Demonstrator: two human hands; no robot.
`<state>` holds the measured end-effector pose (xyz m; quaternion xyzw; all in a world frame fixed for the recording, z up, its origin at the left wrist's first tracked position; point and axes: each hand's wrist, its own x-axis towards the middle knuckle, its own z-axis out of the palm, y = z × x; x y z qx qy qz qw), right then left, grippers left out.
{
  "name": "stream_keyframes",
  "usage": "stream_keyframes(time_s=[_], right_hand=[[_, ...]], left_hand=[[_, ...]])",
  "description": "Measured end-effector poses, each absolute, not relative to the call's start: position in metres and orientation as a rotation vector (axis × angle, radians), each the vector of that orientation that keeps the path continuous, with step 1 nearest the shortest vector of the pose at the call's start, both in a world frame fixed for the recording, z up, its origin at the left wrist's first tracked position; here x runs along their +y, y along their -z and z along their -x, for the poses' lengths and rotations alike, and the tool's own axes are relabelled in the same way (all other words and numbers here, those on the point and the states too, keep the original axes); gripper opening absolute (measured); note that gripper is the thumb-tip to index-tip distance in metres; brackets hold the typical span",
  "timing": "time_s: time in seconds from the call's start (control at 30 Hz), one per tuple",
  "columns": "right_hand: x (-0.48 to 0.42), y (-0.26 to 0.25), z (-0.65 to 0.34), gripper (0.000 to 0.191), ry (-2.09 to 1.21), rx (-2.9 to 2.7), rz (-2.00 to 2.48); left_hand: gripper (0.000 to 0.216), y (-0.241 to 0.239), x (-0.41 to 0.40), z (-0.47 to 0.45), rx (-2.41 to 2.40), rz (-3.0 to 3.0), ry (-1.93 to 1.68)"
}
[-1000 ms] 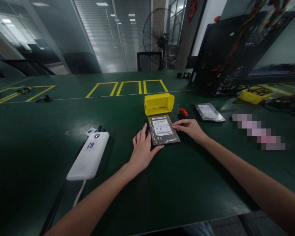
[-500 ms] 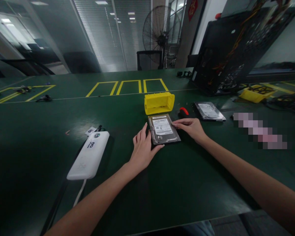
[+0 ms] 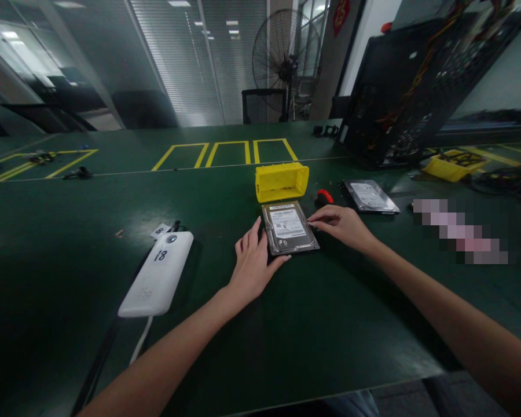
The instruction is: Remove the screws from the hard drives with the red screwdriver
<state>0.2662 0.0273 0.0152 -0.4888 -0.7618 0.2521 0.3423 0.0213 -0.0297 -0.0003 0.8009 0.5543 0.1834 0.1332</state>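
A hard drive [image 3: 289,227] with a white label lies flat on the green table [image 3: 226,347] in front of me. My left hand [image 3: 250,263] rests against the drive's left and near edges, fingers stretched along its side and thumb at the near corner. My right hand [image 3: 345,224] touches the drive's right edge with its fingertips held close together. Neither hand lifts the drive.
A yellow bin [image 3: 281,180] stands just behind the drive. A red-handled tool [image 3: 323,197] and a second hard drive [image 3: 370,196] lie to the right. A white power bank [image 3: 156,279] with a cable lies at left. A black computer case [image 3: 412,81] stands at back right.
My right hand has slid slightly right, off the drive's top to its right edge. The left hand and the drive have stayed put.
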Motion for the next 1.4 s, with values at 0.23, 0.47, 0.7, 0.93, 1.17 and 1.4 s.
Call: stream_keyframes(time_s=[0.23,0.47,0.7,0.93,1.17,1.4], right_hand=[[0.027,-0.018,-0.269,0.022,-0.672,-2.082,1.23],[0.038,-0.021,-0.293,0.023,-0.741,-2.135,1.338],[0.03,-0.033,-0.288,0.031,-0.834,-2.445,1.351],[0.028,-0.031,-0.278,0.025,-0.671,-2.48,1.362],[0.032,-0.029,-0.286,0.023,-0.723,-2.431,1.389],[0.034,-0.028,-0.289,0.024,-0.892,-2.322,1.463]], left_hand=[[0.066,0.001,-0.03,-0.02,1.6,-2.331,-0.531],[0.067,0.001,-0.03,-0.019,1.595,-2.337,-0.531],[0.066,-0.002,-0.031,-0.022,1.636,-2.335,-0.493],[0.066,-0.001,-0.031,-0.021,1.617,-2.356,-0.506],[0.066,0.001,-0.031,-0.019,1.609,-2.356,-0.514],[0.066,0.0,-0.031,-0.02,1.608,-2.353,-0.509]])
